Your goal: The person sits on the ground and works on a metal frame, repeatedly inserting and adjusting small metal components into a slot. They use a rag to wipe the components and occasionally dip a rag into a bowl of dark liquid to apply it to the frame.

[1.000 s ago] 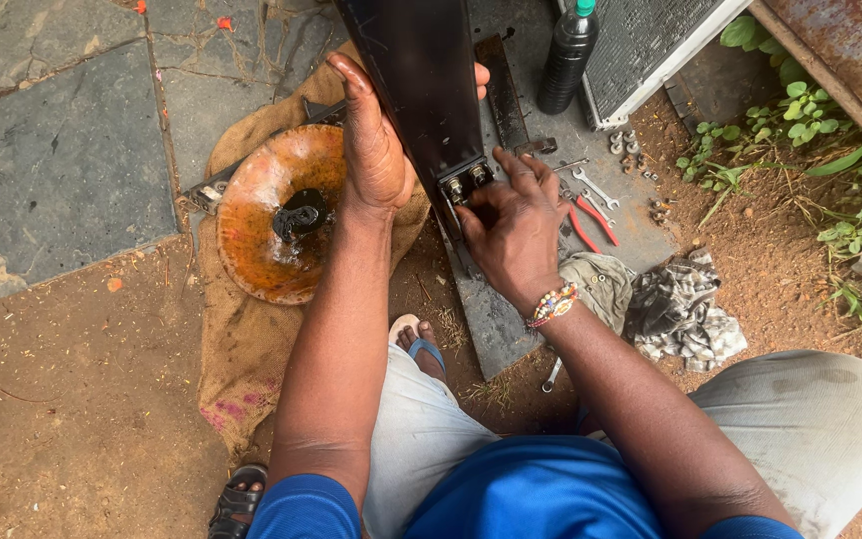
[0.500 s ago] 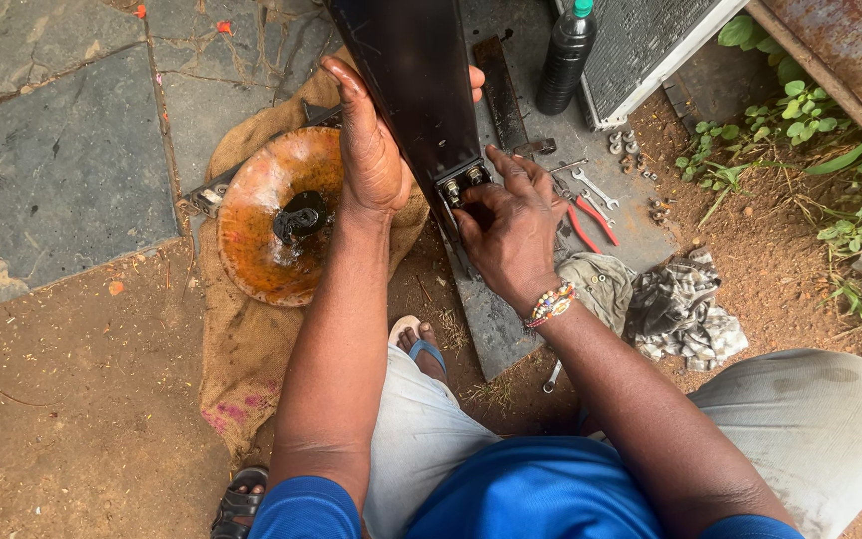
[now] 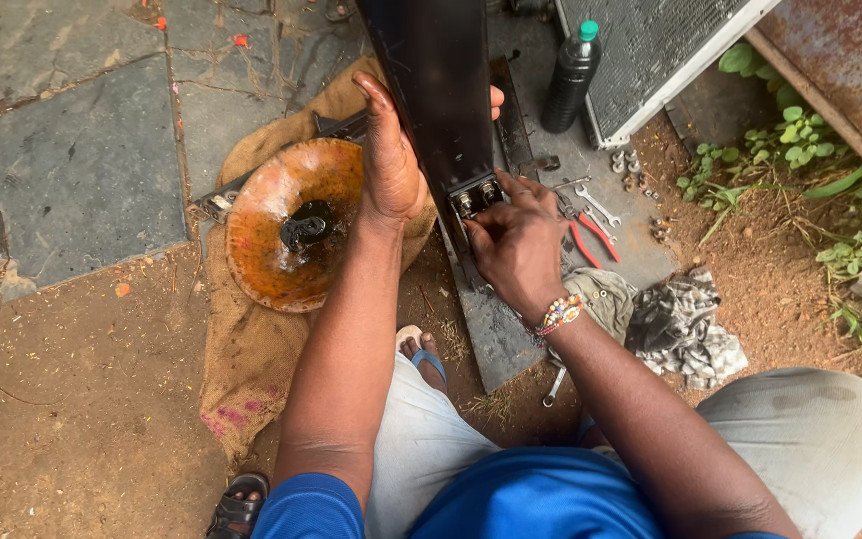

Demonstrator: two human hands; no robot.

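Closest in, there's a blue flip-flop sandal [image 3: 429, 361] on the dirt, right at the near end of a dark flat metal plate [image 3: 496, 334] lying on the ground. Right hand [image 3: 517, 243], beaded bracelet on the wrist, has its fingers curled in around the bolted bottom end of a long black metal panel [image 3: 441, 90], which stands on that plate. Left hand [image 3: 388, 160] is wrapped around the panel's left edge, thumb poking out the far side. Left of it, a rusty orange metal bowl [image 3: 286, 225] sits on brown burlap sacking [image 3: 251, 349]. Red-handled pliers [image 3: 591, 232] lie near the plate's right edge, a dark plastic bottle with green cap [image 3: 569, 78] further back.
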